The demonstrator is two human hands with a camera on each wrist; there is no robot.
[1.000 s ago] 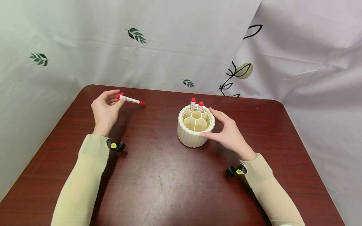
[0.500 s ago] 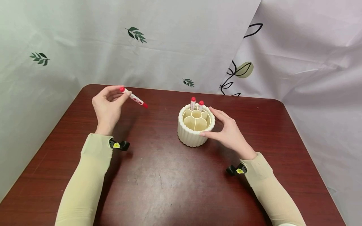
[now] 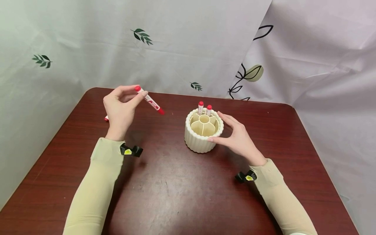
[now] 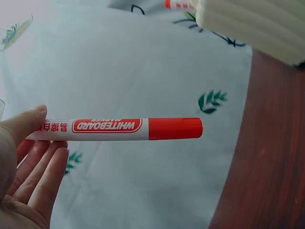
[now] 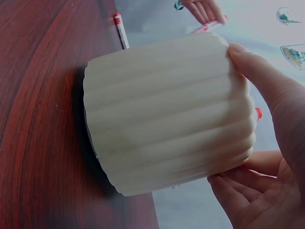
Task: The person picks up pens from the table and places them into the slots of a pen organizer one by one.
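My left hand (image 3: pixel 119 109) pinches a red-and-white whiteboard marker (image 3: pixel 151 101) between thumb and fingers, above the table at the left. In the left wrist view the marker (image 4: pixel 109 130) lies level, its red cap pointing right. A cream, ribbed pen holder (image 3: pixel 197 140) with several compartments stands upright at the middle. Two red-capped markers (image 3: pixel 200 108) stand in its back compartments. My right hand (image 3: pixel 239 142) grips the holder's right rim, thumb at the front and fingers behind. The right wrist view shows the holder's ribbed wall (image 5: pixel 167 114) close up.
Another marker (image 5: pixel 121 31) lies on the table at the left; in the head view my left hand mostly hides it, leaving one red end (image 3: pixel 106 118). A pale curtain with leaf prints (image 3: pixel 176 42) hangs behind the dark red-brown table (image 3: pixel 164 182).
My left hand has moved right and slightly up with the marker, which now tilts more steeply downward. The lying marker's end has come into view behind it. The right hand and holder stay put.
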